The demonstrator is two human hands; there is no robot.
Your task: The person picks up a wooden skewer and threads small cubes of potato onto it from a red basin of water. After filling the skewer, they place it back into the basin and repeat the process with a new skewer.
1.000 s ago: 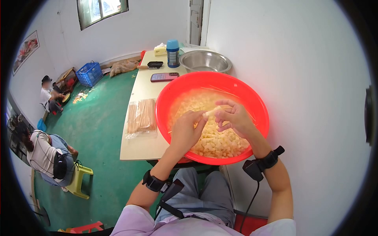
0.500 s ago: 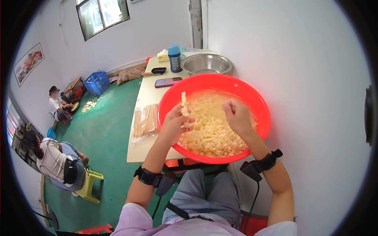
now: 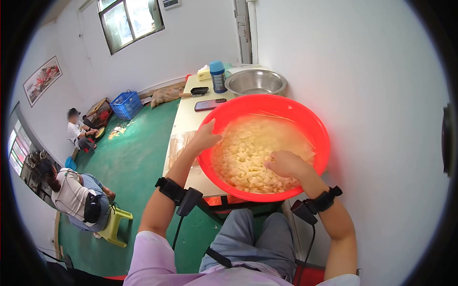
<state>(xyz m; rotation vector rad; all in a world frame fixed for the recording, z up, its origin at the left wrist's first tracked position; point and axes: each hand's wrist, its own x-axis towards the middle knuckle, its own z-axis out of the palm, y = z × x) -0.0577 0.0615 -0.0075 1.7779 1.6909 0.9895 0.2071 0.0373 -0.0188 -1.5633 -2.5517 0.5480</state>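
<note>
A big red basin (image 3: 267, 99) full of pale yellow food cubes (image 3: 248, 143) stands on the near end of a cream table (image 3: 187, 119). My right hand (image 3: 285, 165) lies inside the basin, its fingers curled down into the cubes. My left hand (image 3: 205, 138) is at the basin's left rim with the thumb raised, above a clear pack of wooden skewers (image 3: 177, 145). No skewer shows in it, and what the fingers hold is hidden. Both wrists carry black bands with cabled devices.
Farther along the table are a steel bowl (image 3: 255, 82), a phone (image 3: 210, 104) and a blue-capped bottle (image 3: 218, 76). A white wall runs close on the right. On the green floor to the left, two people sit (image 3: 76, 195) (image 3: 78, 131), near a yellow stool (image 3: 117, 224) and a blue crate (image 3: 126, 105).
My left hand held a skewer with cubes upright over the basin; it has dropped to the left rim and the skewer is out of sight. My right hand has sunk into the cubes.
</note>
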